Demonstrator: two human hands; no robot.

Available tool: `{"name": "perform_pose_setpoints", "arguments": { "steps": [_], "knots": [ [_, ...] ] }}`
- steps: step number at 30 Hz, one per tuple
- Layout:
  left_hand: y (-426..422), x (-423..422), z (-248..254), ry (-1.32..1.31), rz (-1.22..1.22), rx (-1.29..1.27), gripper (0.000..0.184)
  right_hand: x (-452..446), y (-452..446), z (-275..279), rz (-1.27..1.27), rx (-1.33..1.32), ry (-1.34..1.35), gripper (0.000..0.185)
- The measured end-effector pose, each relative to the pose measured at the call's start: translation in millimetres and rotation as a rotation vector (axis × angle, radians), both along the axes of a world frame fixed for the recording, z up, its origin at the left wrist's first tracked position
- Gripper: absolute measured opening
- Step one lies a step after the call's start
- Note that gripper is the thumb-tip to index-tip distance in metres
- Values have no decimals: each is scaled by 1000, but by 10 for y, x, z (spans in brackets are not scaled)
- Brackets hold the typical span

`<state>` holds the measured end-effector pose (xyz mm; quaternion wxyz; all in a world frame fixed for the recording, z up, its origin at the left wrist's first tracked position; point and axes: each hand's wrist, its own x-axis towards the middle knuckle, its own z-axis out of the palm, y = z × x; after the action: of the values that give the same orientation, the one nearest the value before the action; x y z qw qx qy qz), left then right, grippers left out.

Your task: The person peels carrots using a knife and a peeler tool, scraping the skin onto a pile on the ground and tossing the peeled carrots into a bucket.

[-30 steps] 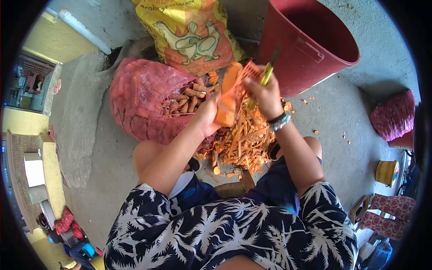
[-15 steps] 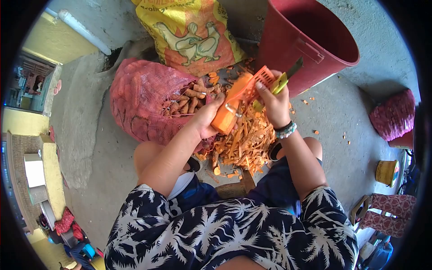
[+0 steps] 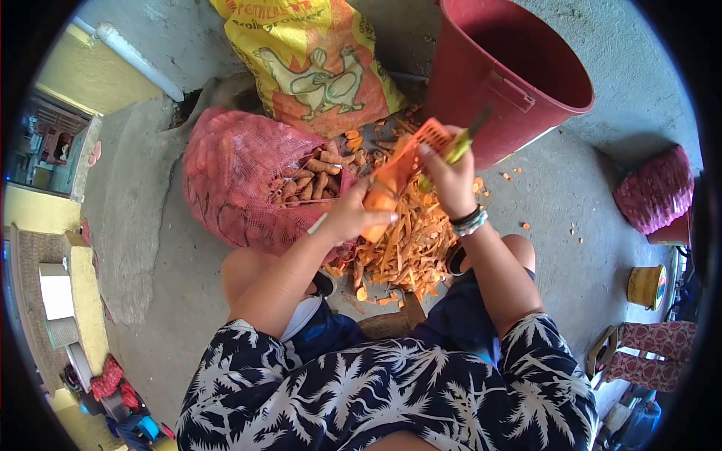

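Observation:
My left hand [image 3: 352, 218] is wrapped round the lower part of an orange peeled root [image 3: 378, 204]. Closed on an orange slotted peeler [image 3: 430, 140] and a yellow-handled knife [image 3: 457, 149], my right hand [image 3: 451, 177] is just right of the root. The knife's dark blade is blurred and points up and right. The peeler lies against the root's upper part. Below both hands a heap of orange peelings [image 3: 410, 244] covers the floor. Left of them a red mesh sack [image 3: 233, 173] lies open, showing unpeeled roots [image 3: 316, 179].
A tall red bin [image 3: 481, 83] stands beyond my right hand. Behind the mesh sack is a yellow and orange sack [image 3: 320, 71]. On the right are a purple bundle [image 3: 658, 192] and a yellow bucket [image 3: 645, 287]. A wooden piece [image 3: 412, 308] lies between my legs.
The root, first raised and tilted, has come lower between my hands. My left hand has shifted slightly down, its thumb now across the root. The knife blade has swung with my right hand.

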<state>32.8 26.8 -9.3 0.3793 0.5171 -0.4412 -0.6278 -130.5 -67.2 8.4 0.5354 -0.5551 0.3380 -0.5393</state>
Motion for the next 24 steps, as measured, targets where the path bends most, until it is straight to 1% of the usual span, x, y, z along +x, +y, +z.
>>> {"name": "perform_pose_setpoints", "arguments": {
  "steps": [1,2,4,5,6,7,8,9,10,12,13,14,15,16,17,18,19,20,21,22,23,24],
  "knots": [
    [43,-11,-10,-207,-42,-105,79,-5,-60,-53,-32,-13,89,29],
    [64,-23,-15,-209,-47,-109,79,-56,-235,-98,-82,-8,63,25],
    [105,-38,-54,17,35,-34,69,-248,-662,-193,-330,-4,-2,20],
    [131,-25,-67,-30,4,-112,71,-420,-876,-260,-467,57,-3,20],
    [146,-23,-44,-32,4,-118,71,-492,-974,-221,-604,118,-8,19],
    [158,-13,-14,-48,-10,-116,71,-502,-991,-253,-604,115,-14,19],
    [167,-4,2,-63,-25,-113,71,-486,-911,-192,-532,124,-74,20],
    [170,1,0,-117,10,-85,68,-457,-793,-110,-459,133,-130,21],
    [161,14,-19,-114,11,-87,68,-360,-626,-73,-327,119,-86,24],
    [133,53,-52,-451,-21,-186,60,-87,-329,-149,-230,-26,7,23],
    [121,69,-28,-452,-22,-183,60,-93,-338,-93,-268,-25,37,23],
    [118,69,45,-518,-33,-170,61,-115,-360,-33,-307,-21,69,23],
    [127,56,81,-583,-44,-159,62,-290,-665,-283,-396,18,44,21],
    [150,43,64,-581,-47,-158,62,-388,-876,-325,-584,-54,96,19],
    [178,39,38,-526,-16,-184,61,-501,-971,-334,-569,33,-32,18],
    [191,48,25,-471,15,-208,59,-481,-931,-175,-551,121,-161,18],
    [184,67,25,-472,17,-206,59,-429,-802,-69,-538,156,-115,17],
    [177,87,23,-581,-10,-237,59,-388,-694,-89,-385,111,-36,18],
    [166,97,19,-689,-38,-268,59,-243,-472,-9,-331,73,6,18],
    [160,84,38,-686,-40,-264,59,-133,-312,68,-277,35,49,19],
    [162,62,87,-871,-6,-330,58,-170,-406,-169,-353,-309,297,18],
    [170,45,132,-1055,25,-396,58,-264,-542,-196,-357,-299,302,18]
  ]
}}
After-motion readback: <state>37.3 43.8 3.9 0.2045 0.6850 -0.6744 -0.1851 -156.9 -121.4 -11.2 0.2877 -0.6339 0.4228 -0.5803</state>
